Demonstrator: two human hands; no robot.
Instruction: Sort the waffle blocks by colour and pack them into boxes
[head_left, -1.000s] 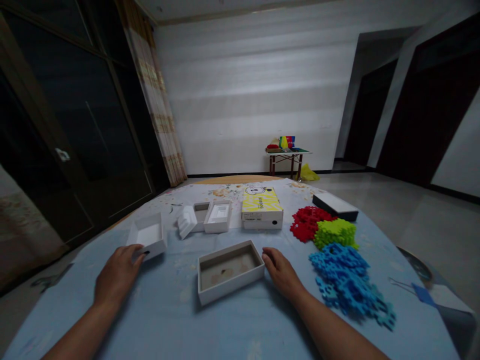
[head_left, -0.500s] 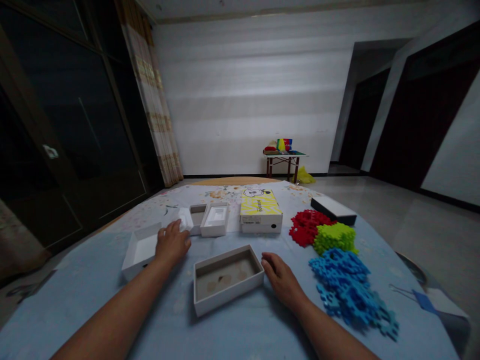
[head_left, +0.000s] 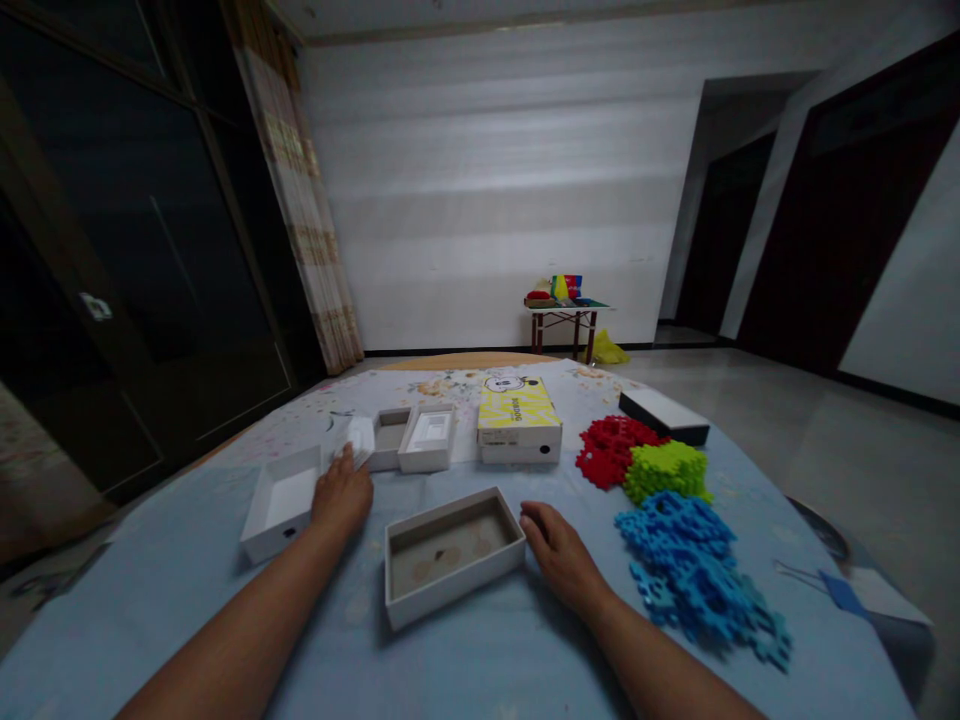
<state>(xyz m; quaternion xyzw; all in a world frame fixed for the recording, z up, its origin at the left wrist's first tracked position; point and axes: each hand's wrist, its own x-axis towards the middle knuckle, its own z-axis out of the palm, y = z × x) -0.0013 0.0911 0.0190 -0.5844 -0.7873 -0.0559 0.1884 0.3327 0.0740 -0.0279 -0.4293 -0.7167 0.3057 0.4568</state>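
My left hand [head_left: 342, 496] reaches forward at the left, fingers closed on the near edge of a small white insert [head_left: 361, 438]; its exact shape is blurred. Just left of the hand stands an open white box [head_left: 279, 500]. Beyond it are an open grey-lined box [head_left: 391, 436] and a white box with a moulded inside [head_left: 427, 440]. My right hand [head_left: 562, 556] rests on the cloth, loosely curled with thumb and fingers apart, beside the right end of an open shallow white box [head_left: 454, 588]. That box has a greyish inside with round stains.
A yellow-and-white printed box [head_left: 519, 425] stands mid-table. At the right lie piles of red [head_left: 616, 450], lime-green [head_left: 667, 472] and blue [head_left: 690, 560] interlocking plastic pieces. Behind them is a black-and-white box lid [head_left: 664, 416]. A floral cloth [head_left: 322, 640] covers the round table.
My left hand has shifted slightly left and the white insert with it. The right hand stays beside the near box. The view has moved a little.
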